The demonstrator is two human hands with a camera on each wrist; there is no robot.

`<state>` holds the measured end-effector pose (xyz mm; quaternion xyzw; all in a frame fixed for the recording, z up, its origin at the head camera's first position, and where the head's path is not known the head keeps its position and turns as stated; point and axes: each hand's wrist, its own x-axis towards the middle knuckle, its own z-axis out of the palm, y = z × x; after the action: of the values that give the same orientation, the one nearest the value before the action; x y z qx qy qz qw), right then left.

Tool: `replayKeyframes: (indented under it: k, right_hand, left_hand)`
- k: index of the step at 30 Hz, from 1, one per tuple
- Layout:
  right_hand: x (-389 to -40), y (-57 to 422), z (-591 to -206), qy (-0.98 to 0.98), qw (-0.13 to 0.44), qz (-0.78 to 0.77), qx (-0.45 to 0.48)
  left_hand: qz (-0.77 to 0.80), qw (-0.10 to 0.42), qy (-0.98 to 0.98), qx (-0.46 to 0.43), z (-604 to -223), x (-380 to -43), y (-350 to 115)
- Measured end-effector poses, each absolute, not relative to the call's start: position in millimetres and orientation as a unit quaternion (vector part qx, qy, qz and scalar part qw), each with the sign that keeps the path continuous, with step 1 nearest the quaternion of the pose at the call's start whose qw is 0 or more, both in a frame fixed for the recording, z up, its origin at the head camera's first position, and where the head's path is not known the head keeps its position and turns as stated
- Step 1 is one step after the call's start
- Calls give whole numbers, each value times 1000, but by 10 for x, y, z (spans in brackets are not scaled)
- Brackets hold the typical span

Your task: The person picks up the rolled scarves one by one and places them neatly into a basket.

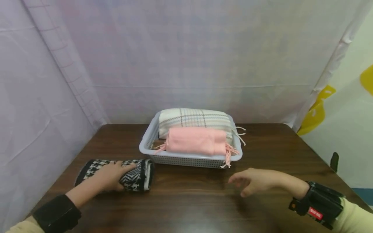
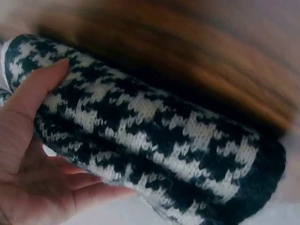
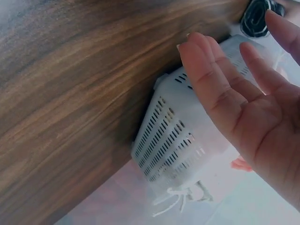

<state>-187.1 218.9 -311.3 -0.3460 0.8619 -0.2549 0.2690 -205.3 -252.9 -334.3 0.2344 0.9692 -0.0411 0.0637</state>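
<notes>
My left hand (image 1: 112,174) grips a rolled black-and-white houndstooth scarf (image 1: 137,176) at the left of the table. In the left wrist view the thumb lies along one side of the scarf (image 2: 140,126) and the fingers go round the other. My right hand (image 1: 257,182) is over the table to the right, holding nothing, its fingers loosely bent. The right wrist view shows this hand (image 3: 253,108) with fingers spread, in front of the basket (image 3: 164,136). A folded pink scarf (image 1: 195,140) with fringes and a white plaid scarf (image 1: 192,118) lie in the basket.
The pale plastic basket (image 1: 186,161) stands at the back middle of the dark wooden table (image 1: 186,200). Pink fringe hangs over its front rim, white fringe over its right side. White curtains (image 1: 186,58) rise behind and at the left.
</notes>
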Motion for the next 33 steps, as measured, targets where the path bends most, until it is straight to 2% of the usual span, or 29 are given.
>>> replayKeyframes:
  k: [9, 15, 21, 25, 33]
  right_hand:
    - [-1883, 2279, -3036, 854, 268, -279, -347]
    - [-1894, 2289, -3028, 859, 266, -272, -343]
    - [-1886, 2249, -3035, 865, 256, -261, -344]
    - [-1871, 2238, -3018, 876, 239, -254, -334]
    - [-1900, 2184, -3016, 900, 174, -232, -326]
  left_hand:
    - [-41, 7, 954, 296, -3393, -1866, -2072]
    - [-48, 2, 952, 303, -3427, -1845, -1558]
    - [-100, -38, 938, 330, -3474, -1857, -984]
    - [-118, -50, 933, 337, -3482, -1848, -620]
    - [-148, -35, 940, 305, -3462, -1787, -91]
